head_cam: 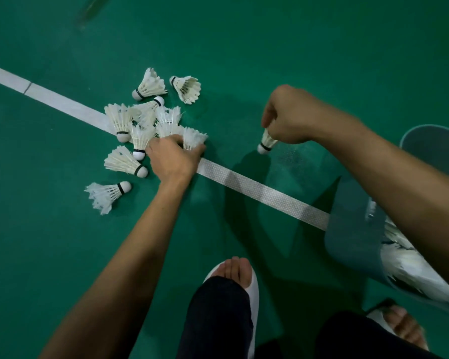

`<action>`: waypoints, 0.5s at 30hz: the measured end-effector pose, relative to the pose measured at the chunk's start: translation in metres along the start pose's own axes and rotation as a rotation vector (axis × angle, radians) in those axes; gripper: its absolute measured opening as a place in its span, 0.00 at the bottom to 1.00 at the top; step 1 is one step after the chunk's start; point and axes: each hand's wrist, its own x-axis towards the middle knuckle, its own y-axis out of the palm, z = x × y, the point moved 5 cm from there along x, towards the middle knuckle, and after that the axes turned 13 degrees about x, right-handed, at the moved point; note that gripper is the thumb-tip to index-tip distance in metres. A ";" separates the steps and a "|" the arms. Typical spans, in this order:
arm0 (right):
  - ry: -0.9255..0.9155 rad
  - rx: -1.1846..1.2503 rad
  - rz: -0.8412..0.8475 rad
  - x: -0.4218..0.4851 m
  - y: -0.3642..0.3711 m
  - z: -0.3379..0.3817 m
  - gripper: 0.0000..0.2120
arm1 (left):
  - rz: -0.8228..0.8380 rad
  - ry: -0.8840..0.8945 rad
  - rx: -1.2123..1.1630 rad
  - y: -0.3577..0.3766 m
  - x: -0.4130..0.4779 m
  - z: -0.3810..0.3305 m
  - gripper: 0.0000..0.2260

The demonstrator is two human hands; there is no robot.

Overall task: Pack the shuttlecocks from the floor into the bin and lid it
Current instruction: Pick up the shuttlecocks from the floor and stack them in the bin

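Several white feather shuttlecocks (pixel 145 120) lie in a loose pile on the green floor, across a white court line. My left hand (pixel 173 159) reaches into the pile's near edge, its fingers curled round one shuttlecock (pixel 193 138). My right hand (pixel 289 116) hovers to the right of the pile and pinches another shuttlecock (pixel 266 143) by its feathers, cork end hanging down. The grey-blue bin (pixel 353 229) stands at the right under my right forearm, with several shuttlecocks (pixel 410 265) inside. I cannot see a lid for certain.
The white court line (pixel 257 189) runs diagonally from upper left to the bin. My two feet in white slippers (pixel 253 288) are at the bottom centre and bottom right. A grey-blue curved piece (pixel 430 143) shows behind my right arm.
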 end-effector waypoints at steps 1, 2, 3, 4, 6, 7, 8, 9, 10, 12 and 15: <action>-0.007 0.056 -0.026 -0.007 -0.004 0.002 0.12 | -0.006 0.003 -0.021 -0.004 -0.001 -0.003 0.20; -0.012 0.117 -0.061 -0.014 -0.008 0.003 0.12 | 0.015 0.006 -0.033 -0.008 -0.005 -0.005 0.20; -0.021 0.179 -0.111 -0.022 -0.014 0.004 0.11 | 0.050 0.009 -0.048 -0.013 -0.013 -0.008 0.21; -0.035 0.242 -0.179 -0.029 -0.021 0.004 0.11 | 0.102 0.027 -0.070 -0.015 -0.023 -0.011 0.21; -0.069 0.312 -0.321 -0.046 -0.038 0.004 0.10 | 0.225 0.083 -0.109 -0.025 -0.053 -0.025 0.24; -0.091 0.313 -0.374 -0.055 -0.046 0.003 0.10 | 0.270 0.127 -0.113 -0.029 -0.070 -0.035 0.25; -0.110 0.312 -0.420 -0.065 -0.054 0.002 0.10 | 0.299 0.176 -0.105 -0.035 -0.087 -0.046 0.25; -0.122 0.318 -0.461 -0.076 -0.063 0.000 0.10 | 0.311 0.232 -0.104 -0.042 -0.103 -0.059 0.24; -0.130 0.333 -0.506 -0.089 -0.072 -0.004 0.10 | 0.308 0.294 -0.103 -0.051 -0.120 -0.075 0.24; -0.155 0.368 -0.620 -0.119 -0.092 -0.018 0.08 | 0.286 0.408 -0.122 -0.066 -0.152 -0.106 0.23; -0.127 0.486 -0.809 -0.169 -0.120 -0.058 0.09 | 0.242 0.545 -0.196 -0.078 -0.195 -0.150 0.22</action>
